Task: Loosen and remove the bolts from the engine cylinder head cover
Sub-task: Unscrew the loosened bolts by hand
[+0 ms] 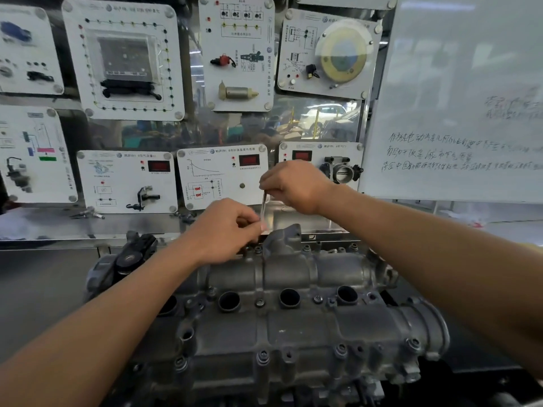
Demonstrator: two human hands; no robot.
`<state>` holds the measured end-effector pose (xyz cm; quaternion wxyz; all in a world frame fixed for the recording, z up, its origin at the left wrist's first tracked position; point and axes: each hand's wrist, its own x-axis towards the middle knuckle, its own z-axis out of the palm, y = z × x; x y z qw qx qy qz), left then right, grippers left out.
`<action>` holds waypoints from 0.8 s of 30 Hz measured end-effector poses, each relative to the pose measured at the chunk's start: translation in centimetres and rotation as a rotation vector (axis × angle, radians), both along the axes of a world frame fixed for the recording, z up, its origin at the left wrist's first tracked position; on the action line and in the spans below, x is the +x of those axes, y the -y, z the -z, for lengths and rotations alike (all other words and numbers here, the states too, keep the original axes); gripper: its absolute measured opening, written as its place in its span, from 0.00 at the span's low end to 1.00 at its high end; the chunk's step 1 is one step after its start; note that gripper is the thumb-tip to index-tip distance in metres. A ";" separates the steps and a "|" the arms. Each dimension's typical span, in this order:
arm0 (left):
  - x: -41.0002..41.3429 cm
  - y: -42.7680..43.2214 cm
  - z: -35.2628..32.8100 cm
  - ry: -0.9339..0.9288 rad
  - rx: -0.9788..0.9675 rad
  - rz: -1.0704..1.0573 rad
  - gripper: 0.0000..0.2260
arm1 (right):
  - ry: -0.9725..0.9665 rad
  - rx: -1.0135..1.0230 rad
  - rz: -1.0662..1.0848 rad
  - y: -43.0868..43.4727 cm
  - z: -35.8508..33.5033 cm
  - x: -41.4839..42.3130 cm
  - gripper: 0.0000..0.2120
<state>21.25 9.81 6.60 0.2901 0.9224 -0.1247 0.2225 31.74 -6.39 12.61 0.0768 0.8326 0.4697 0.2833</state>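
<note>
Here, the grey cylinder head cover (293,327) is seen lying lengthwise across the lower middle of the view, on a dark bench. A slim metal tool (263,207) is held nearly upright above the cover's far edge, just left of a raised cast bracket (283,239). Its upper end is gripped by the right hand (293,186), whose fingers are curled round it. Its lower shaft is pinched between the thumb and fingertips of the left hand (226,230), which is held just above the far rim. The tip of the tool is hidden behind the left hand, so it cannot be told whether it is seated on a bolt.

Several bolts are seen in place. A row (262,356) is set along the near edge of the cover, more bolts (307,248) are spaced along the far edge to the right of the bracket, and one (260,303) is seated in the middle between two of the round dark wells (289,298). A black component (132,257) is mounted at the cover's left end.

Behind the bench, white training panels (221,174) with diagrams and small parts are fixed to the wall, one of them carrying a throttle body (342,171). A whiteboard (455,98) with handwriting is stood at the right.
</note>
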 end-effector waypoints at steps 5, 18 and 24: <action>-0.4 0.8 -1.9 0.078 -0.002 0.040 0.06 | 0.027 0.163 0.127 6.3 -1.3 -2.8 0.10; 2.8 6.9 -1.3 -0.046 0.260 0.233 0.09 | -0.358 0.504 0.258 11.2 8.4 -13.7 0.17; 2.8 6.3 -0.4 -0.043 0.263 0.210 0.11 | -0.430 0.793 0.163 8.7 11.0 -13.4 0.15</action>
